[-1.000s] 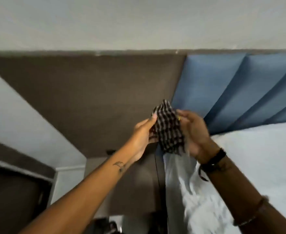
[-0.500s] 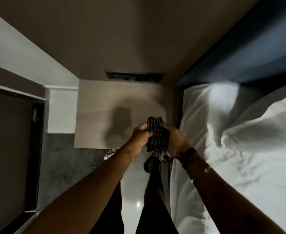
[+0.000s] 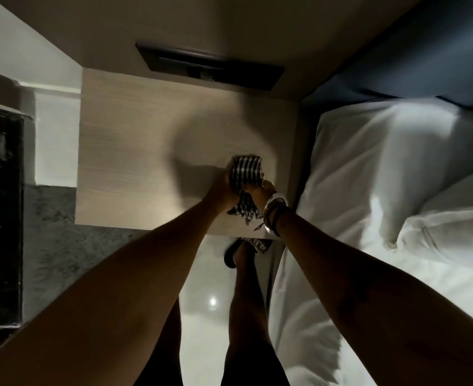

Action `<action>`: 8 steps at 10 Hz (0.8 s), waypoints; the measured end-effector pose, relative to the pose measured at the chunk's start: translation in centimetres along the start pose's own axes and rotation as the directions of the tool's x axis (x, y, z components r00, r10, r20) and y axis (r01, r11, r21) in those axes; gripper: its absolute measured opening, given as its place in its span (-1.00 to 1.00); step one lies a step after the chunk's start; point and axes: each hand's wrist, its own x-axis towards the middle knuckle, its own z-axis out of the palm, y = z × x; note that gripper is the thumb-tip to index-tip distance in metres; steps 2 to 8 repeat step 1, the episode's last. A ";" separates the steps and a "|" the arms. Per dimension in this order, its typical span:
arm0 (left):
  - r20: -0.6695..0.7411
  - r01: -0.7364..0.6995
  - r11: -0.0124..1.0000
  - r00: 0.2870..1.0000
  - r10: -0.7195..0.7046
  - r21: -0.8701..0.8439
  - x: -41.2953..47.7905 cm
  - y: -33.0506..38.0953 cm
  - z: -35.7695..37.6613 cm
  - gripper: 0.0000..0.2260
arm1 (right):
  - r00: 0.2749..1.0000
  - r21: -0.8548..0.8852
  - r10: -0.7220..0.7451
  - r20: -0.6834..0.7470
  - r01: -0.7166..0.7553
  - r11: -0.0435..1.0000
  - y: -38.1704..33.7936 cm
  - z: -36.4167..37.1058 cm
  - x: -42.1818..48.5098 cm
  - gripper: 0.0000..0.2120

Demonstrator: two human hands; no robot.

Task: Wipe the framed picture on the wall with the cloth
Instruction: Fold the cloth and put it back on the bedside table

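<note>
A black-and-white checked cloth (image 3: 245, 176) is bunched between both hands, low over the right part of a pale wooden bedside table (image 3: 135, 162). My left hand (image 3: 220, 193) grips its left side. My right hand (image 3: 263, 190), with bracelets at the wrist, grips its right side; most of that hand is hidden behind the cloth and wrist. A loose end of the cloth hangs down between the wrists. No framed picture is in view.
A dark switch panel (image 3: 210, 68) sits on the wall above the table. A bed with white sheets and pillows (image 3: 383, 190) fills the right, under a blue headboard (image 3: 424, 51). My legs and a sandalled foot (image 3: 238, 254) stand on glossy floor. A dark door frame (image 3: 8, 218) is at left.
The view has swung from the wall and headboard down to the bedside table and floor. Both hands, still holding the cloth, have come down over the table.
</note>
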 end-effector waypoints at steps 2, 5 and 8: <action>-0.018 0.079 0.987 0.997 -0.077 0.141 -2.1 0.7 -1.2 -0.46 | 0.997 -0.134 0.041 -0.065 -0.049 0.990 -1.5 -1.1 -1.9 -0.35; -0.018 0.079 0.987 0.997 -0.077 0.141 -2.1 0.7 -1.2 -0.46 | 0.997 -0.134 0.041 -0.065 -0.049 0.990 -1.5 -1.1 -1.9 -0.35; -0.018 0.079 0.987 0.997 -0.077 0.141 -2.1 0.7 -1.2 -0.46 | 0.997 -0.134 0.041 -0.065 -0.049 0.990 -1.5 -1.1 -1.9 -0.35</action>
